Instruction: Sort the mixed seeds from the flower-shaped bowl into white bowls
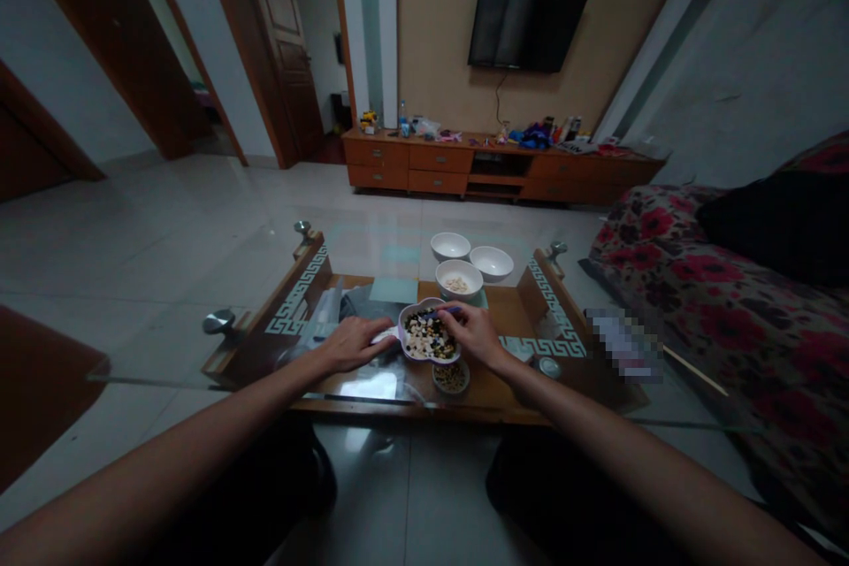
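My left hand [355,345] is closed around the short pale handle of a scalloped, flower-shaped dish [430,360] above the glass table. A mix of white, black, yellow and green beans or seeds [424,338] lies in it. Over the dish's right side, my right hand [476,336] grips a thin purple utensil [434,313]; its tip is too dark to make out. A small round bowl [451,391] of greenish-brown seeds stands just below the dish. Behind it, a white bowl [459,294] contains some pale pieces.
Two more white bowls [451,246] stand farther back. A small round lid-like item [548,367] and a blurred-out item [623,345] with a thin stick lie to the right on the glass table [152,371]. Metal knobs [218,321] rise at its corners. A flowered sofa [663,239] is at right.
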A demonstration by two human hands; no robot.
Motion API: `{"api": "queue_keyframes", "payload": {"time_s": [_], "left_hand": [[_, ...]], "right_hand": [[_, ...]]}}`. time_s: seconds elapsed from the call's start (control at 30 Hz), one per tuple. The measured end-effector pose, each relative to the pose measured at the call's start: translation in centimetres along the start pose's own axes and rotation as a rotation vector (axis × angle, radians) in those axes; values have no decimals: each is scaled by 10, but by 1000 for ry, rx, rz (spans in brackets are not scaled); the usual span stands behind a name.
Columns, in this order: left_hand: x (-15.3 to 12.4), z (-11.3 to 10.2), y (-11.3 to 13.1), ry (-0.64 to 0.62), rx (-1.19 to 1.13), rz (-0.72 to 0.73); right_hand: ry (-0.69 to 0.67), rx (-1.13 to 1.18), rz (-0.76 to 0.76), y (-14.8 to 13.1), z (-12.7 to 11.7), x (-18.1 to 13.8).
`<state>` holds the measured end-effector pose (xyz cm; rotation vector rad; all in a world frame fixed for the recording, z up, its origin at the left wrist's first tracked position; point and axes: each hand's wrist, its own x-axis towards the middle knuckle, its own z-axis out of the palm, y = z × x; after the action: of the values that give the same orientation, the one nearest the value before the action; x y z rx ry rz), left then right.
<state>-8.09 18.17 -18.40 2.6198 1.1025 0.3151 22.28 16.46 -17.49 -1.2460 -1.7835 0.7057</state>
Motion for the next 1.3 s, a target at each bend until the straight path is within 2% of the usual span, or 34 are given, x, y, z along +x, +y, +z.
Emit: {"api": "queue_keyframes", "payload": {"time_s": [0.4, 0.5, 0.57, 0.7, 0.83, 0.97, 1.03, 1.13, 1.23, 1.3], "left_hand": [[0, 0, 1, 16, -46, -7], [1, -1, 3, 14, -38, -9], [1, -1, 3, 13, -27, -7], [1, -1, 3, 21, -19, -1], [1, -1, 2, 30, -42, 7], [1, -2, 3, 38, -63, 34], [1, -3, 3, 40, -63, 36], [1, -3, 2, 35, -63, 37], [1, -3, 2, 27, -53, 31], [2, -3, 3, 22, -44, 24]], "right_hand": [[-5, -51, -12, 2, 4, 2], [55, 11, 16, 1, 2, 4], [163, 47, 34, 1, -8, 9], [384, 22, 64, 6, -42, 22], [415, -109, 137, 15, -70, 29], [494, -41, 101, 19, -94, 29], [547, -31, 45, 17, -117, 26], [641, -150, 31, 17, -168, 13], [579, -521, 262, 25, -224, -14], [444, -819, 546, 35, -251, -35]]}}
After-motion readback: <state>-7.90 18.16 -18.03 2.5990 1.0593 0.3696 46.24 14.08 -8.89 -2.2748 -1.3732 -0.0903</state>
